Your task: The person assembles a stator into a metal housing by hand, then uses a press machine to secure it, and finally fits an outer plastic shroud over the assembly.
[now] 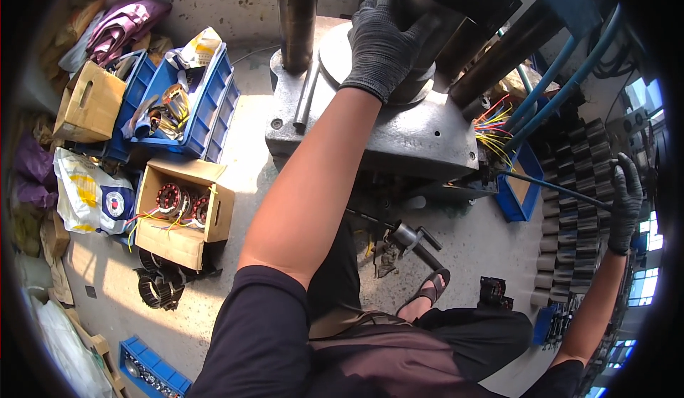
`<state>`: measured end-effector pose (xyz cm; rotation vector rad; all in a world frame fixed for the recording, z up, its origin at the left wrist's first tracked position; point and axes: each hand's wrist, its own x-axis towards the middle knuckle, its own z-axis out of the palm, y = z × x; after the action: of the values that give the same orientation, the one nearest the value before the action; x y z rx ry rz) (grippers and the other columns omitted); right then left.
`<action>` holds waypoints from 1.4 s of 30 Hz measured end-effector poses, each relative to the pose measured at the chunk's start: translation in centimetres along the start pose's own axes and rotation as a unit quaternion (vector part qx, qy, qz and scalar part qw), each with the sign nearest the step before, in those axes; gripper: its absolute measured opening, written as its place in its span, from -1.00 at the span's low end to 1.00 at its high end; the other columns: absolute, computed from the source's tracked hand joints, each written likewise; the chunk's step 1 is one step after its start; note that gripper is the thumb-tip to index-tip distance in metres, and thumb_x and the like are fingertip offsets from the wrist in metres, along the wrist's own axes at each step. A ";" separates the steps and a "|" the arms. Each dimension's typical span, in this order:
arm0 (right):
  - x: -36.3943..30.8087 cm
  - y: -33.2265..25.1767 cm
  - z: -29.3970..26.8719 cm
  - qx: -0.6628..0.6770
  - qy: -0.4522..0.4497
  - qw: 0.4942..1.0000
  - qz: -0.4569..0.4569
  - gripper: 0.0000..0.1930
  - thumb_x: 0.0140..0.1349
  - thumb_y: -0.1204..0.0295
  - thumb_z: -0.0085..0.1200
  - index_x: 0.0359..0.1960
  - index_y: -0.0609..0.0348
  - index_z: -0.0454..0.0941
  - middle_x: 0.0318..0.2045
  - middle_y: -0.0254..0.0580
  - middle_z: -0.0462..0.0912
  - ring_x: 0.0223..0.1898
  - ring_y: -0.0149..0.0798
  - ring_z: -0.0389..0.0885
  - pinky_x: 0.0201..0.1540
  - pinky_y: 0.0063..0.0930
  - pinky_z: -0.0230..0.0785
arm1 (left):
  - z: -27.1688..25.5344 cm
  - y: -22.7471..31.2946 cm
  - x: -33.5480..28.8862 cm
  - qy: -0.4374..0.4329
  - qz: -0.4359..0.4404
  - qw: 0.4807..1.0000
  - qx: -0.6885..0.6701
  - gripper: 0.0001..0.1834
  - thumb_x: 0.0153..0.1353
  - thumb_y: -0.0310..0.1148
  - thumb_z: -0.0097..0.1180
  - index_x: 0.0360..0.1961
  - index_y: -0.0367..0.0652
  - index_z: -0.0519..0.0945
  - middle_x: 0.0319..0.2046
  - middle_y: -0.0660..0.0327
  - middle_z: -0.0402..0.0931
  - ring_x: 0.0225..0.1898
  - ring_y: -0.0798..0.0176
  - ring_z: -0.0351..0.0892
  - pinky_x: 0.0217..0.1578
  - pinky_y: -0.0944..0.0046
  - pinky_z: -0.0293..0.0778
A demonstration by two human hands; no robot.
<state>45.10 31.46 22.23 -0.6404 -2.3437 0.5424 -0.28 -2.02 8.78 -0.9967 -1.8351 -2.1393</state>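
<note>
My left hand (385,45), in a dark grey knit glove, reaches up to the press. Its fingers and thumb are spread around a dark metal cylinder (417,5) above the round plate (335,55); part of the grip is hidden. Beneath is the heavy grey press base (406,131), with a metal rod (307,93) lying on top at its left. My right hand (627,202), gloved alike, is raised at the far right with its fingers stretched upward. A thin dark lever (559,188) ends at its palm; whether they touch, I cannot tell.
Stacked metal cylinders (570,213) line the right side. Left stand blue crates (203,106) and a cardboard box (214,206) holding wound motor stators (171,197). Black laminated rings (158,287) lie on the floor. Steel columns (296,21) and blue hoses (563,77) flank the press.
</note>
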 end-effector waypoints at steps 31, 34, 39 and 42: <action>-0.2 -0.4 0.6 0.048 -0.013 0.998 0.046 -0.62 0.50 0.55 0.05 0.32 0.19 0.53 0.17 -0.16 0.67 0.17 -0.36 0.65 0.28 -0.48 0.50 | -0.3 -3.8 -1.8 0.037 0.160 0.917 0.364 -0.08 0.26 0.22 0.28 0.41 -0.28 0.41 0.16 -0.08 0.56 0.21 -0.09 0.52 0.25 -0.06 0.45; -0.9 -1.6 1.3 0.036 -0.007 0.999 0.040 -0.64 0.50 0.55 0.05 0.29 0.22 0.55 0.14 -0.18 0.68 0.15 -0.37 0.65 0.28 -0.48 0.50 | 0.0 -3.2 -3.2 0.047 0.207 0.936 0.280 -0.48 0.13 -0.09 0.46 0.02 -0.17 0.67 0.09 -0.01 0.61 0.13 -0.05 0.58 0.17 -0.04 0.49; -2.2 -3.0 1.9 0.024 -0.009 1.000 0.012 -0.66 0.48 0.53 0.11 0.25 0.20 0.58 0.07 -0.19 0.71 0.05 -0.40 0.69 0.20 -0.51 0.54 | 2.0 0.2 -5.3 -0.072 0.320 0.936 0.127 -0.75 0.06 -0.27 0.50 -0.46 -0.13 0.64 -0.07 0.05 0.69 -0.11 -0.03 0.68 -0.08 0.03 0.59; -2.9 -3.8 2.2 -0.012 0.011 1.000 0.012 -0.67 0.47 0.54 0.10 0.23 0.23 0.60 0.01 -0.21 0.73 0.02 -0.41 0.67 0.17 -0.52 0.51 | 2.6 1.3 -6.2 -0.067 0.296 0.936 0.177 -0.71 0.09 -0.21 0.49 -0.33 -0.14 0.66 0.03 0.00 0.65 -0.10 -0.05 0.68 -0.07 0.00 0.60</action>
<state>44.38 26.30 21.29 -0.6828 -2.3271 0.5165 6.14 -1.76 6.38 -1.3993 -1.6089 -1.3666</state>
